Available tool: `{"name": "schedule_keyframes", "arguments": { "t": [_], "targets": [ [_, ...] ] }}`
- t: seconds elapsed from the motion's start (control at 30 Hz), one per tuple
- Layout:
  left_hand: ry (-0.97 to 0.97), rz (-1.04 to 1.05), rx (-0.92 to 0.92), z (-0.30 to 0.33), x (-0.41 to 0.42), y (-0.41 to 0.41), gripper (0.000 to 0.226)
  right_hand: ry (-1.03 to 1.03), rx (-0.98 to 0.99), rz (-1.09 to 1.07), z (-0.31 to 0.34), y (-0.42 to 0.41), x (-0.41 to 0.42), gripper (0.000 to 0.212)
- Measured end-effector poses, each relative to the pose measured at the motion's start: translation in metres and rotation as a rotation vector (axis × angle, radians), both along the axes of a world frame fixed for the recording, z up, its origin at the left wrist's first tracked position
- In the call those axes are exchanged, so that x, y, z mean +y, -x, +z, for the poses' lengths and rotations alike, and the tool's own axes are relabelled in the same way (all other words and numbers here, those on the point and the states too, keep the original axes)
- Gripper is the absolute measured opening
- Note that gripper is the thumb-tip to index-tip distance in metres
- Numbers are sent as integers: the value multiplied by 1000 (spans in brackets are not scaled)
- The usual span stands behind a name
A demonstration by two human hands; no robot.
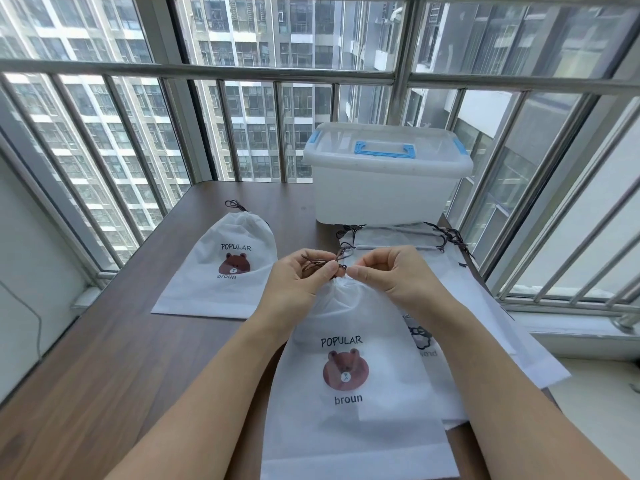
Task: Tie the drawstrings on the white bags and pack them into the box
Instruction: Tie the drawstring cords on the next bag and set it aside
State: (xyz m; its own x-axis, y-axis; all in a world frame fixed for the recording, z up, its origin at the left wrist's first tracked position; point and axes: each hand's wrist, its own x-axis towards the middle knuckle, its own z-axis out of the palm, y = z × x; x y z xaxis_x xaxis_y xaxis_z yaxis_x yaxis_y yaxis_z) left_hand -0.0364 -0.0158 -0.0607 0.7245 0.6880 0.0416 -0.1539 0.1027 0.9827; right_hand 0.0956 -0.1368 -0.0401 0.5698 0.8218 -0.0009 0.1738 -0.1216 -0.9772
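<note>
1. Low in the frame's centre, a white bag (356, 403) printed with a brown bear lies flat on the brown table (104, 358), its gathered neck pointing away.
2. Above it, the left hand (298, 282) and right hand (391, 275) meet at the neck, fingers of each pinching the dark drawstring (320, 263).
3. Right of centre lies a stack of untied bags (460, 292); left of centre, a cinched bag (225, 268).
4. Upper centre, the lidded translucent box (384, 181) with blue handle stands at the table's far edge.
</note>
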Motion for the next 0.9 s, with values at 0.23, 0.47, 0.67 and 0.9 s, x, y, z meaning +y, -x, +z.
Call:
{"name": "schedule_keyframes", "arguments": {
  "t": [0.23,0.47,0.67,0.9],
  "targets": [
    [137,42,-53,1,0,0,7,-50,282,88,1,5,0,21],
    [159,-10,-60,2,-1,1,8,-50,77,-19,-6,11,7,12],
    [-27,-2,-20,2,1,5,11,-98,-80,-52,-8,12,10,12],
    [-288,2,13,-2,5,5,15,-75,-34,-75,-13,12,14,18]
  ]
}}
